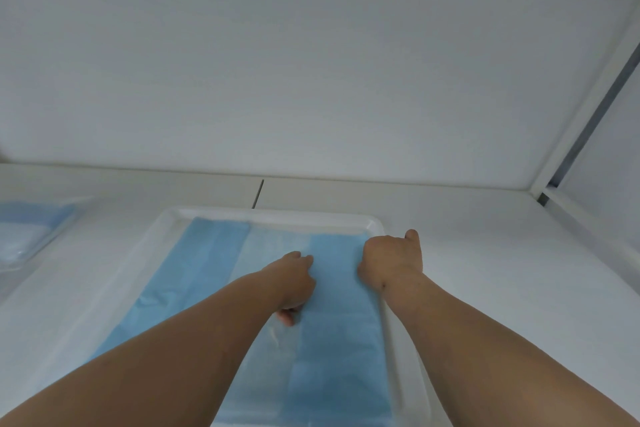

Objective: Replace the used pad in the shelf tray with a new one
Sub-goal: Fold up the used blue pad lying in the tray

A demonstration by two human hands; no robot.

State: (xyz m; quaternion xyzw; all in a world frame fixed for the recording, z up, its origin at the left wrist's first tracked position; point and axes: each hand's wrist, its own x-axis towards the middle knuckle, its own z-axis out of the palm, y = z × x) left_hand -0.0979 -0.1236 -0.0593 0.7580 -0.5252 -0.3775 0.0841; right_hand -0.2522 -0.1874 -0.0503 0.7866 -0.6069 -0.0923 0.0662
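Arms reached forward side by side over the white tray [166,229] on the shelf [467,253], both forearms bare. Inside that tray lay the blue pad [332,340], partly unfolded, a paler band running down its middle. The left hand [294,282] sat knuckles-up near the tray's centre, fingers curled under and pinching the pad where the pale band met the darker right panel. The right hand [393,262] was at the tray's far right corner, fingers curled down onto the pad's right edge, thumb poking past the rim; whether it actually gripped the pad I could not tell. Left of the tray stood a second tray [52,236] with blue inside.
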